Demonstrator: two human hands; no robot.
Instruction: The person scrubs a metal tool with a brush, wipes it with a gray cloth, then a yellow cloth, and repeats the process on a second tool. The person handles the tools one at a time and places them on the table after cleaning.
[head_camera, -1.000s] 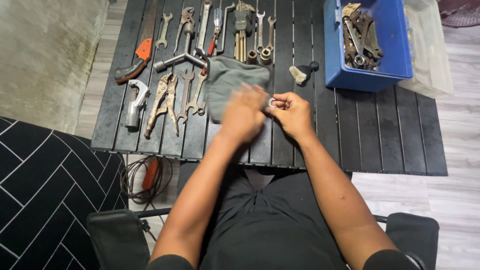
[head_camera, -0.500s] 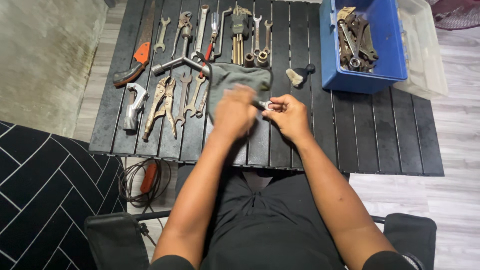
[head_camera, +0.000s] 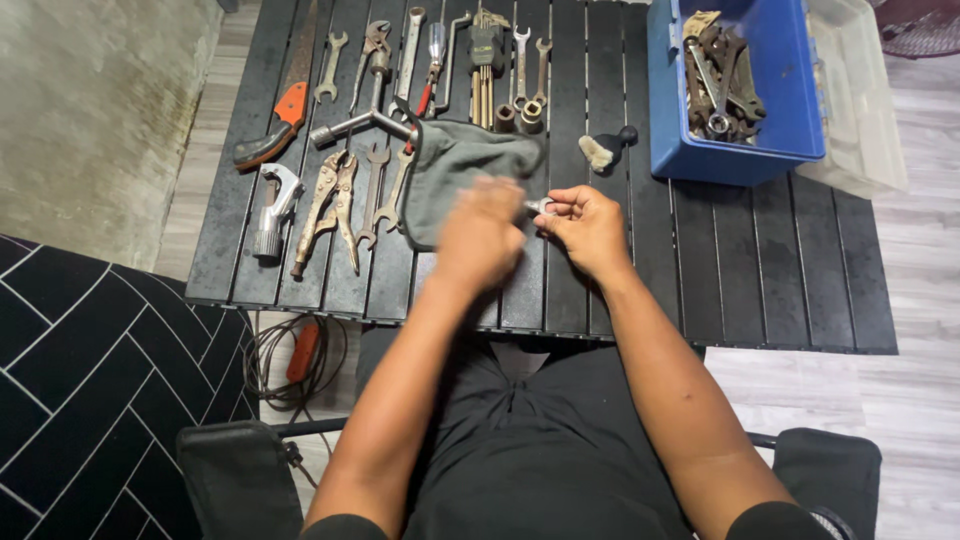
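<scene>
I judge wiping underway: right hand (head_camera: 590, 228) pinches small metal piece (head_camera: 541, 207); left hand (head_camera: 480, 238), blurred at nine o'clock, clutches grey cloth (head_camera: 455, 170); next needs steadiness.

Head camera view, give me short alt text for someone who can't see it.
Two hands meet over a black slatted table: the right hand pinches a small metal part, the left hand is blurred beside a grey cloth. Old wrenches and pliers lie behind, by a blue bin of tools.
</scene>
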